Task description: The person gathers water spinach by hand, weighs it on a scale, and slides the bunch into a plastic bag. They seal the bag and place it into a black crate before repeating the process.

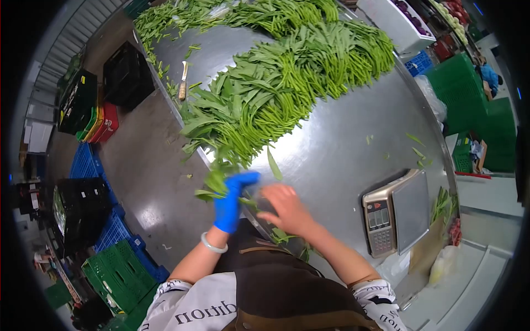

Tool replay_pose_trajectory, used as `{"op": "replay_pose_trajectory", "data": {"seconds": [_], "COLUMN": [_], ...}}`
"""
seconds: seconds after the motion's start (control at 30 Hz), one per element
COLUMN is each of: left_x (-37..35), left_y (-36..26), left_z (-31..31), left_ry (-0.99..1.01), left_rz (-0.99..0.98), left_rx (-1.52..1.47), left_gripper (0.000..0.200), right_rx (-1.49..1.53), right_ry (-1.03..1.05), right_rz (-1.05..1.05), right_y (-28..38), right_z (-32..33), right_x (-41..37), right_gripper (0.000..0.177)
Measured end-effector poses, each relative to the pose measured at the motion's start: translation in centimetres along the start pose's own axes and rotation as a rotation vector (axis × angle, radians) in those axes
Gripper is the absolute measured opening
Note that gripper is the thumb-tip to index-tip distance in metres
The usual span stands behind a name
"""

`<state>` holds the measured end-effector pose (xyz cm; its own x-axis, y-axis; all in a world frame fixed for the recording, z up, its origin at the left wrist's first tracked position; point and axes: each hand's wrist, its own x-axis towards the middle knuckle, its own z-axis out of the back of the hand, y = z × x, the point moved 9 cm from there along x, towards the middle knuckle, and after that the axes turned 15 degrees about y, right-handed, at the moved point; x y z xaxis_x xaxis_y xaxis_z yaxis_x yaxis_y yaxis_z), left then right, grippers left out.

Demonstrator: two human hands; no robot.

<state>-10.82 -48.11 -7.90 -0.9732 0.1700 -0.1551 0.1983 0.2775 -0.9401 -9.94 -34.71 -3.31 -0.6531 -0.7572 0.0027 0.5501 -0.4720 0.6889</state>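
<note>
My left hand (232, 203), in a blue glove, is closed around a few stems of water spinach (214, 181) at the table's near edge. The leaves stick out above and to the left, blurred by motion. Just to its right is my bare right hand (288, 209), thumb and fingers apart, with nothing visible in it. Beyond both hands, long rows of water spinach bunches (276, 88) lie on the metal table (342, 138). A single loose leaf (274, 164) rests on the metal above my hands.
A knife (183, 83) lies along the table's left edge. On the right stands a digital scale (395, 214), with leaf scraps (417, 149) behind it. A white foam box (395, 22) of purple produce sits at the far right. Black crates (83, 209) and green crates (121, 273) stand on the left.
</note>
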Motion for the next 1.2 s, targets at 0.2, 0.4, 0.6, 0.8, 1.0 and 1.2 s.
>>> {"op": "replay_pose_trajectory", "data": {"seconds": [0.2, 0.4, 0.6, 0.8, 1.0, 1.2], "left_x": [1.5, 5.2, 7.6, 4.6, 5.9, 6.8], "left_y": [6.4, 14.5, 13.1, 12.6, 13.7, 14.3], "left_z": [13.7, 13.9, 11.5, 12.0, 12.5, 11.7], "left_ry": [-0.553, -0.499, -0.099, -0.119, -0.319, -0.221], "left_rz": [0.059, 0.208, 0.069, 0.014, 0.074, 0.151], "left_rx": [-0.210, -0.509, -0.824, -1.138, -0.796, -0.865], "left_gripper": [0.036, 0.029, 0.035, 0.046, 0.043, 0.042], "right_rx": [0.301, 0.183, 0.036, -0.067, 0.218, 0.226], "right_ry": [-0.213, -0.241, -0.167, -0.136, -0.095, 0.081], "right_rz": [-0.272, -0.326, -0.283, 0.044, -0.121, -0.375], "right_y": [-9.4, -14.1, -11.3, -2.2, -6.9, -10.8], "right_z": [0.0, -1.7, -5.5, -5.0, -4.6, -8.1], "right_x": [7.0, 13.6, 15.8, 16.8, 15.9, 15.9], "right_gripper": [0.048, 0.052, 0.047, 0.041, 0.057, 0.059]}}
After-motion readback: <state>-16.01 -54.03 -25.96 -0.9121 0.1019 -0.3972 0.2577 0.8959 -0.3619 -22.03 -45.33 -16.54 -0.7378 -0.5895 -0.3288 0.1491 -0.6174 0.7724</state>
